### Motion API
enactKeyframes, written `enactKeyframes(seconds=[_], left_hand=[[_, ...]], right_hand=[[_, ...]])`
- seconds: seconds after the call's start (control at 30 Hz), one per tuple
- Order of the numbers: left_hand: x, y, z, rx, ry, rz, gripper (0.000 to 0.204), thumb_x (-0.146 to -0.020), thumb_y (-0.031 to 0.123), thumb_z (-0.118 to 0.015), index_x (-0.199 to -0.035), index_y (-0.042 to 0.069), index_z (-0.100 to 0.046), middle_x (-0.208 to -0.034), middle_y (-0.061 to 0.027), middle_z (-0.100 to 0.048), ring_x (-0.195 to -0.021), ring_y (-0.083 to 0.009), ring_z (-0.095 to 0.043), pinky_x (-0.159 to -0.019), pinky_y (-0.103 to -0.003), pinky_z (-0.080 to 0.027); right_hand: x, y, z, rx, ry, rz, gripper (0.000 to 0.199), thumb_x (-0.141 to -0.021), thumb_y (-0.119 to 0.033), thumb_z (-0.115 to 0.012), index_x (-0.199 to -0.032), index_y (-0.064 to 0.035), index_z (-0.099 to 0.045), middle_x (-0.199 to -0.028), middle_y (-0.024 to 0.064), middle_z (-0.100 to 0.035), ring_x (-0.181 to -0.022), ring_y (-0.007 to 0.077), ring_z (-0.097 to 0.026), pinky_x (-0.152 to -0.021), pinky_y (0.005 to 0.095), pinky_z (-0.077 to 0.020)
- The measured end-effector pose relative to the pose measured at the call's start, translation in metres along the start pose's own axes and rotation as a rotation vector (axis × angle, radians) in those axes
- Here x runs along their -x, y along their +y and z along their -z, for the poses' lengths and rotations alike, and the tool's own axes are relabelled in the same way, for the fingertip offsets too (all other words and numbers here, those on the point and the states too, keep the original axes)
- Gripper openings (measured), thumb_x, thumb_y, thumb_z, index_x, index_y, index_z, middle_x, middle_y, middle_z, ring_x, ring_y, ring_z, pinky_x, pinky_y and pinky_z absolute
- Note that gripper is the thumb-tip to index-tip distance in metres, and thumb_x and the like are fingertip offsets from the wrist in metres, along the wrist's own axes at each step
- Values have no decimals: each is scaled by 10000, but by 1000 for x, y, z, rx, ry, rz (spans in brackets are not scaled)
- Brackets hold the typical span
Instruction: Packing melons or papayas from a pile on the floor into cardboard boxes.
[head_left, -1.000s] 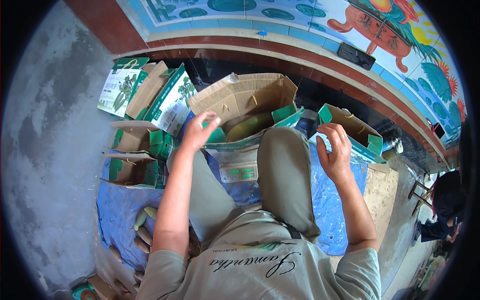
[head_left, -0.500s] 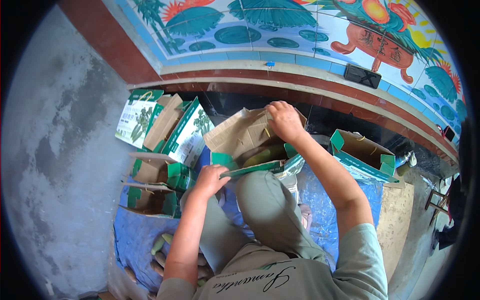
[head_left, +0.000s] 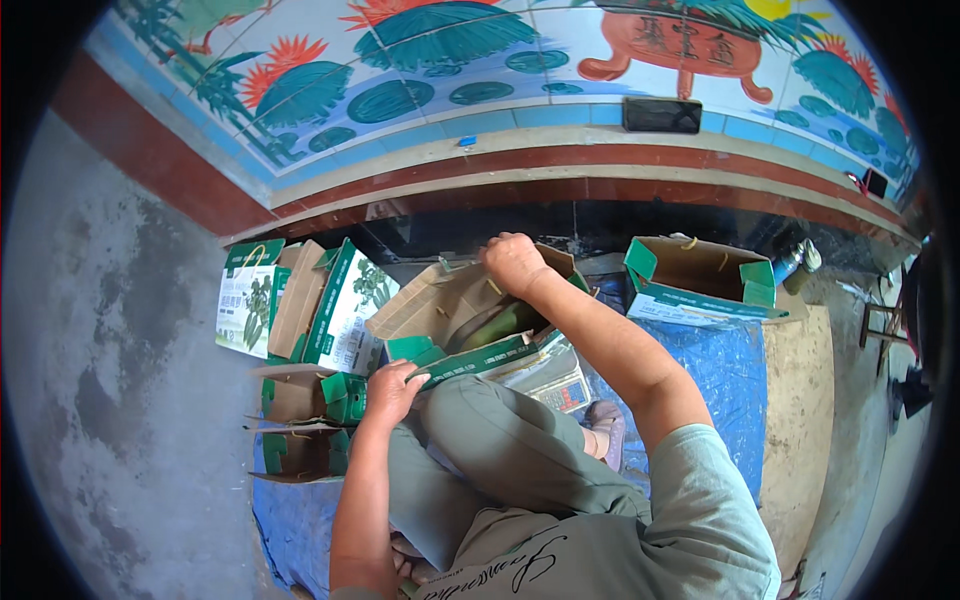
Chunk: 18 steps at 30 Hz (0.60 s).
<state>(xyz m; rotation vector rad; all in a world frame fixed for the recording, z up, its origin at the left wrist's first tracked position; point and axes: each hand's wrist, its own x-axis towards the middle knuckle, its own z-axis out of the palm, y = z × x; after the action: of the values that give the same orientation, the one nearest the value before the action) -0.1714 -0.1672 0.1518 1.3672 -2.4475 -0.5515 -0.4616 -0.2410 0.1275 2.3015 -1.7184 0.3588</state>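
Observation:
Before my knees stands a green-and-white cardboard box (head_left: 490, 358) with its brown flaps raised. Long green and brownish fruits or vegetables (head_left: 508, 324) lie inside; their exact kind is unclear. My left hand (head_left: 390, 393) is closed on the box's near left corner, thumb along the rim. Across the box, my right hand (head_left: 516, 266) has its fingers bent over the top edge of the raised far flap (head_left: 440, 292). Below the box's right end, a scale with a display panel (head_left: 562, 392) is partly visible; my leg and the box cover much of it.
Open boxes stand at left, including a white-and-green box (head_left: 245, 310) and a smaller box (head_left: 303, 455). Another open box (head_left: 700, 303) sits at right on the blue tarp (head_left: 700, 385). Behind is a tiled wall with a ledge holding a black phone (head_left: 661, 115).
The view has shifted, so the wall and boxes sit differently in it. Both hands stay on the same box. More of the scale shows now beside my leg.

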Motion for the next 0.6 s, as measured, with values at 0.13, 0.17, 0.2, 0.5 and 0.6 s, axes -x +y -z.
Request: enactKeyframes(seconds=[0.13,0.17,0.2,0.5,0.6], left_hand=[[-8,20,2,-37,-7,-52,176,-737,184,-666,-731,21,-599,-767,-151,-575,-748,-347,-562,-646,-409,-448],[-10,29,5,-44,-8,-77,174,-734,181,-666,-725,21,-599,-760,-149,-576,-745,-345,-562,-646,-411,-448],[-14,38,7,-71,2,-142,152,-715,158,-678,-706,28,-598,-737,-133,-573,-723,-333,-559,-638,-416,-446],[-31,166,35,-213,-11,-559,164,-634,106,-719,-633,61,-561,-664,-76,-531,-709,-274,-540,-636,-381,-420],[-32,198,17,-160,-68,-740,134,-631,101,-707,-678,75,-585,-667,-51,-536,-686,-250,-541,-634,-366,-418]], right_hand=[[27,16,9,-11,93,-19,110,-729,-156,-562,-805,-135,-640,-806,31,-620,-809,198,-603,-664,313,-486],[36,23,14,-38,136,-38,95,-719,-151,-568,-787,-135,-632,-794,32,-615,-804,202,-602,-663,314,-487],[46,32,20,-67,168,-74,83,-712,-148,-570,-773,-132,-625,-780,37,-610,-792,208,-601,-662,320,-490],[200,89,92,-286,359,-465,172,-688,-141,-673,-699,-38,-536,-736,128,-554,-755,335,-570,-647,429,-465],[265,104,115,-253,324,-556,172,-698,-129,-666,-711,-28,-526,-742,127,-547,-748,344,-563,-640,430,-461]])
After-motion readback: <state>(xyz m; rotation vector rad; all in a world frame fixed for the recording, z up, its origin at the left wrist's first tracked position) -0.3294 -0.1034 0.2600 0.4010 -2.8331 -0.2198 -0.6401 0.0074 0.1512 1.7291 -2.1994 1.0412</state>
